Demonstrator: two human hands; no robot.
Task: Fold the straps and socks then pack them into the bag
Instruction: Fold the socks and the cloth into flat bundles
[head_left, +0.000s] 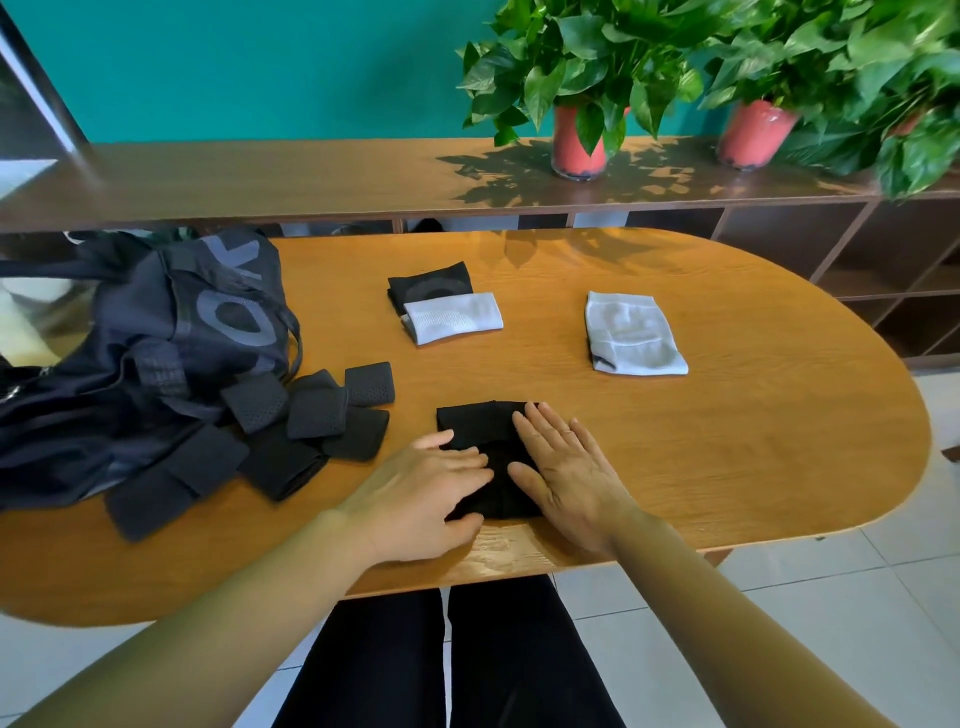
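Ten straight fingers (541, 427) on black sock (470, 422)

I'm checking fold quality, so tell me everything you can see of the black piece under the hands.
The black piece is soft, matte cloth, folded into a rough rectangle, lying flat near the front edge of the table. The left hand lies flat on its near left part, the right hand on its right side, fingers straight. Nothing else touches it. Sock or strap: cannot tell.
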